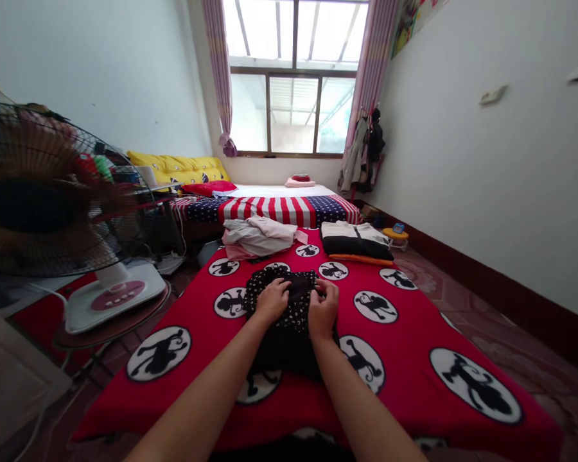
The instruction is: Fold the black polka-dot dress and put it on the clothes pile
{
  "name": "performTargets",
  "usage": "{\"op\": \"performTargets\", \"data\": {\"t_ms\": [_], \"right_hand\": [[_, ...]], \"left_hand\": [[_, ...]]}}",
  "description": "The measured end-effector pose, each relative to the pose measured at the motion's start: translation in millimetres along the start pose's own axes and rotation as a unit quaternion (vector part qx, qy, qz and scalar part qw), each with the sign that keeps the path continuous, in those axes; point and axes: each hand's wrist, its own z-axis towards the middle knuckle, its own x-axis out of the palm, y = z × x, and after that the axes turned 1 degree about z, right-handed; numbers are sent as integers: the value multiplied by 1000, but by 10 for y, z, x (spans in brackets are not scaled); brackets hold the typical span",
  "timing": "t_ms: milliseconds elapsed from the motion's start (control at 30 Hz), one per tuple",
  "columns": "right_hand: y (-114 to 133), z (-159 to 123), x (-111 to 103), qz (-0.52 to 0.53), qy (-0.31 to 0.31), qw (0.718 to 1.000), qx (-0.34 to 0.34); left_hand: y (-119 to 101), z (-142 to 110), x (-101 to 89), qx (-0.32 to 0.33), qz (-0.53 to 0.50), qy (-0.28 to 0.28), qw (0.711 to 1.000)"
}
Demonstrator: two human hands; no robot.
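A black garment with small white dots (289, 321) lies on a red blanket printed with black monkey circles (404, 333). My left hand (271, 300) rests on the garment's left upper part with its fingers curled into the cloth. My right hand (324, 310) sits close beside it on the right, fingers bent and pinching the fabric near the garment's top edge. Both forearms reach in from the bottom of the view.
A loose pile of pale clothes (257, 236) and a folded black-and-white stack on something orange (354, 241) lie at the blanket's far end. An electric fan (52, 205) stands on a small table at left. A stars-and-stripes bed (274, 208) and window lie beyond.
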Motion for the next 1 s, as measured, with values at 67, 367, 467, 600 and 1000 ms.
{"op": "performTargets", "data": {"t_ms": [67, 367, 467, 600, 1000], "right_hand": [[-130, 143, 16, 3, -40, 993, 111], [-478, 690, 199, 4, 29, 973, 228], [-403, 705, 167, 27, 46, 977, 208], [-261, 657, 6, 48, 19, 979, 197], [-276, 529, -765, -173, 180, 951, 183]], "left_hand": [[17, -51, 29, 7, 35, 10, 999], [-10, -84, 9, 35, 148, 49, 987], [6, -83, 12, 58, 206, 61, 975], [25, -86, 14, 75, 227, 59, 969], [-26, -126, -10, 66, 219, 57, 972]]}}
